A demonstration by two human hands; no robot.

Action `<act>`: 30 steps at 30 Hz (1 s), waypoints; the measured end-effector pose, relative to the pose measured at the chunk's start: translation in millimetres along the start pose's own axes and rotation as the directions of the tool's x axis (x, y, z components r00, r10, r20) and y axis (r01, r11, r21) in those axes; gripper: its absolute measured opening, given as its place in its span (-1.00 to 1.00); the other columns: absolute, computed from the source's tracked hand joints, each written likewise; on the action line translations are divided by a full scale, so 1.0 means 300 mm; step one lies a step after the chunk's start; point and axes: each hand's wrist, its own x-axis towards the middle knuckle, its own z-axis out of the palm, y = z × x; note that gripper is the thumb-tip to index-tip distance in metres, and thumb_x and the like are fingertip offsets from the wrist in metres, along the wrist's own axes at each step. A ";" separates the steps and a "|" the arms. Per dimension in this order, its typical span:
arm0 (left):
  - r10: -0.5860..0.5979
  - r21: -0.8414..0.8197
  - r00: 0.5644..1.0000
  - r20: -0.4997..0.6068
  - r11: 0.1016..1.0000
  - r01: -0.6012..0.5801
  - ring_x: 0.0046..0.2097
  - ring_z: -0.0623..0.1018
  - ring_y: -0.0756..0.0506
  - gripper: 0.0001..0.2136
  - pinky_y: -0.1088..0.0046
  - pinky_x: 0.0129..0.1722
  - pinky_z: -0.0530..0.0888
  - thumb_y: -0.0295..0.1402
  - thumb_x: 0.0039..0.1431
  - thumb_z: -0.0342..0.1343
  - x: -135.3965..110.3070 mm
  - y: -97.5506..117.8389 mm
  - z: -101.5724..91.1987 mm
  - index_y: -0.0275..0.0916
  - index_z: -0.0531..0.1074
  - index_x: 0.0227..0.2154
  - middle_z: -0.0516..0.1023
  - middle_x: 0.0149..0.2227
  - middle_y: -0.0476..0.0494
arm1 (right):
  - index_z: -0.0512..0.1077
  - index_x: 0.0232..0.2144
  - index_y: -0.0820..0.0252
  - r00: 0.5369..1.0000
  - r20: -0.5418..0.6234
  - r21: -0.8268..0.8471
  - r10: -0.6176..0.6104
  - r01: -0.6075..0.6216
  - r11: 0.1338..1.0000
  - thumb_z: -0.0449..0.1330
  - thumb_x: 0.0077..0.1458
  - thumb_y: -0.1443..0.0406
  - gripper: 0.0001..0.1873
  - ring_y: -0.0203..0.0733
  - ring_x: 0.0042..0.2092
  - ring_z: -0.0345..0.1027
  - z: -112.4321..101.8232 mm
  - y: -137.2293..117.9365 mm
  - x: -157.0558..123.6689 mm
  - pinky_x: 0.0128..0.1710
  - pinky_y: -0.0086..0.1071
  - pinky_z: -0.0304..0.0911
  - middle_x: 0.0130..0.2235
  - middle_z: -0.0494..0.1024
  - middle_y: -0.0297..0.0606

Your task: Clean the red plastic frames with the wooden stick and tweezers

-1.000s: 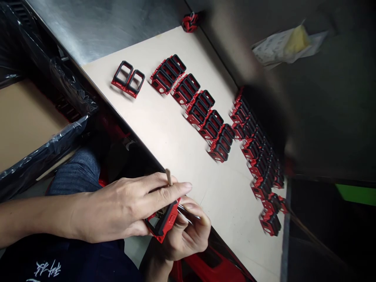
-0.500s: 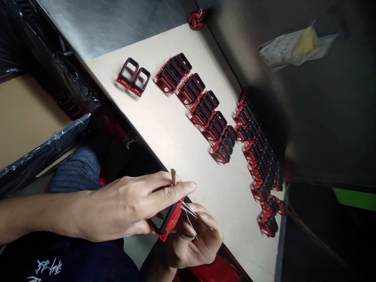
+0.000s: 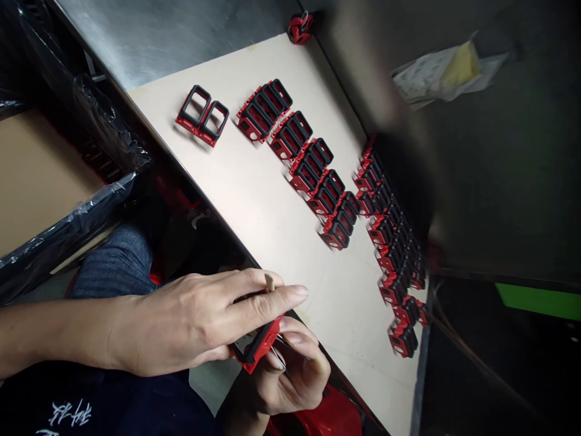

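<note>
My left hand (image 3: pixel 190 324) grips a red and black rectangular frame (image 3: pixel 263 348) from above, its fingers covering much of the piece. A thin tan stick (image 3: pixel 270 282) pokes up between two of those fingers; its lower part is hidden. Close beside, below the frame's right edge, my right hand (image 3: pixel 295 369) is closed on metal tweezers (image 3: pixel 278 358). The tweezers' tips are hidden at the frame, so whether they grip anything I cannot tell.
On the pale board (image 3: pixel 254 224) stand two separate frames (image 3: pixel 202 118), a middle row of similar frames (image 3: pixel 295 163) and a larger group (image 3: pixel 393 242) by the wall. A plastic-lined box (image 3: pixel 49 175) is at the left. A bag (image 3: pixel 438 75) hangs on the wall.
My right hand has moved a little left and closer to the frame, and the tweezers reach further in behind its edge. The whole view has shifted slightly; my left hand keeps its grip.
</note>
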 end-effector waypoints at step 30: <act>-0.170 0.533 0.985 -0.015 0.833 0.152 0.25 0.52 -0.41 -0.33 0.07 0.29 0.45 0.06 0.14 0.36 0.247 -0.106 -0.406 -0.26 0.42 0.18 0.53 0.23 -0.39 | 0.35 -0.47 0.14 0.967 0.213 -0.347 0.137 -0.056 0.936 0.07 0.42 0.32 -0.66 -0.37 -0.61 0.18 -0.042 0.055 0.302 -0.55 -0.48 0.09 -0.60 0.29 -0.47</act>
